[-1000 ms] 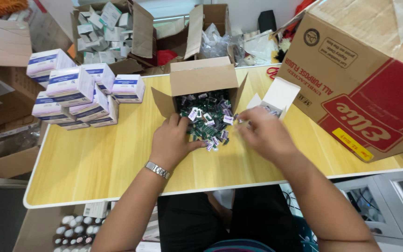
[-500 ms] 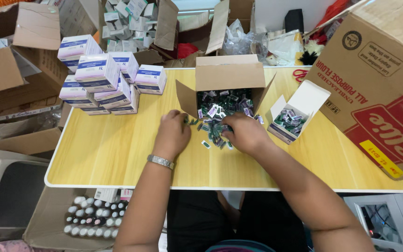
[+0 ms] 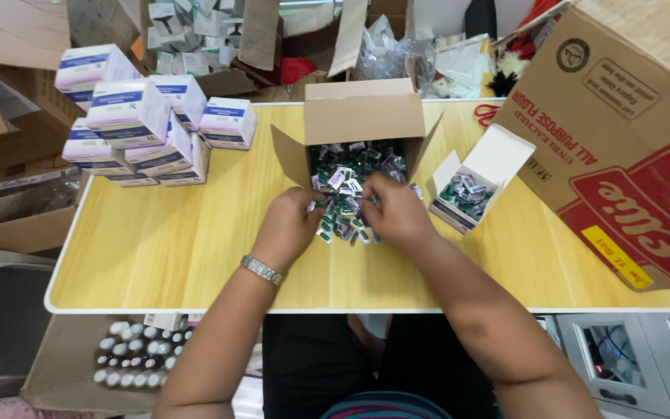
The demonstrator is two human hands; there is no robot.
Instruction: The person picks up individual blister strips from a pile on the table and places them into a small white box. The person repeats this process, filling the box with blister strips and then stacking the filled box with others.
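An open brown cardboard box (image 3: 362,116) lies on its side on the yellow table (image 3: 195,256), spilling a heap of small green and white sachets (image 3: 347,167). My left hand (image 3: 288,229), with a metal watch on the wrist, and my right hand (image 3: 393,209) both rest in the spilled sachets at the box's mouth, fingers curled around some of them. To the right stands a small open white carton (image 3: 471,182) partly filled with the same sachets.
A stack of closed white and blue cartons (image 3: 137,124) sits at the table's left rear. A big cardboard box with red print (image 3: 622,140) fills the right side. More boxes and bags crowd behind. Below the table edge is a tray of small bottles (image 3: 129,361).
Both hands have stayed at the heap and drawn closer together over the sachets. The camera view has shifted, so the table appears lower and more to the right.
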